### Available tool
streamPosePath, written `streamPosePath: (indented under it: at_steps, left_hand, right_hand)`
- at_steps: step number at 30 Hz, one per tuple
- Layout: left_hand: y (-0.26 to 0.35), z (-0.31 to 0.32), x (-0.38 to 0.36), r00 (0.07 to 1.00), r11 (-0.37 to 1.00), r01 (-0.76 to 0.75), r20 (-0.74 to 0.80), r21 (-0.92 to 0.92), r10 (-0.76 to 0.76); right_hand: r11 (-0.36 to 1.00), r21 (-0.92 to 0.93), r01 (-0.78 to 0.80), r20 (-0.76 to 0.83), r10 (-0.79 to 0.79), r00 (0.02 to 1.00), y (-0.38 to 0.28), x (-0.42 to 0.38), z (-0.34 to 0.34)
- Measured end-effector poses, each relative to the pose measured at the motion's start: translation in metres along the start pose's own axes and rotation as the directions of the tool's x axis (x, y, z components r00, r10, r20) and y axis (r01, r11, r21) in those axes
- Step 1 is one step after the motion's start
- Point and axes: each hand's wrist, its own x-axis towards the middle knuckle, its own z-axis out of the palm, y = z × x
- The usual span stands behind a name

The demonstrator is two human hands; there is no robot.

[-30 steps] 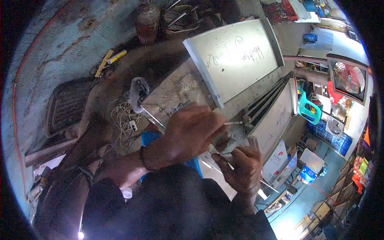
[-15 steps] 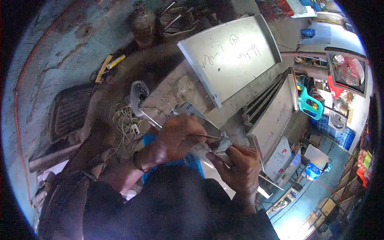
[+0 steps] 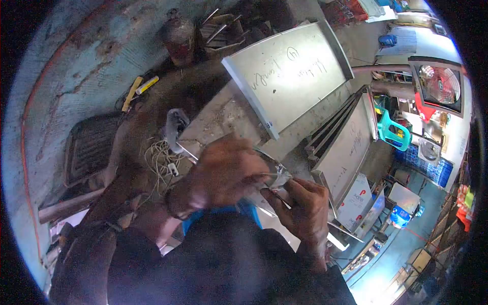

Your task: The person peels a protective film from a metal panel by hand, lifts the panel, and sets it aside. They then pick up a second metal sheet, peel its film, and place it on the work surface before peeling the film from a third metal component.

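Note:
My left hand (image 3: 223,165), smeared by motion, is closed around a thin metal rod (image 3: 273,174) whose tip sticks out past the fingers. Just to its right, my right hand (image 3: 305,206) pinches a small shiny whitish piece (image 3: 281,178) between thumb and fingers. The rod's tip meets or nearly meets this piece; contact is too blurred to be sure. Both hands work close together in front of my body, over the near end of the workbench (image 3: 223,114). What lies inside my left palm is hidden.
A white metal panel with handwriting (image 3: 290,76) lies on the bench beyond my hands. More panels (image 3: 345,147) lean on the right. A coiled cable (image 3: 160,162) lies left of my left hand. Farther right are a teal plastic stool (image 3: 394,129) and a fan (image 3: 439,84).
My left hand has shifted slightly and rolled, now blurred, covering more of the rod. The whitish piece sits a little higher and left in my right-hand pinch. The view has moved slightly.

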Motion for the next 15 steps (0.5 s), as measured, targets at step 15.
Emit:
streamPosePath:
  at_steps: [15]
  left_hand:
    - [-0.005,0.007,-0.012,0.914,0.909,0.405,0.085,-0.101,-0.397]
  right_hand:
    - [0.996,-0.084,-0.04,0.076,0.046,0.996,0.005,0.001,-0.005]
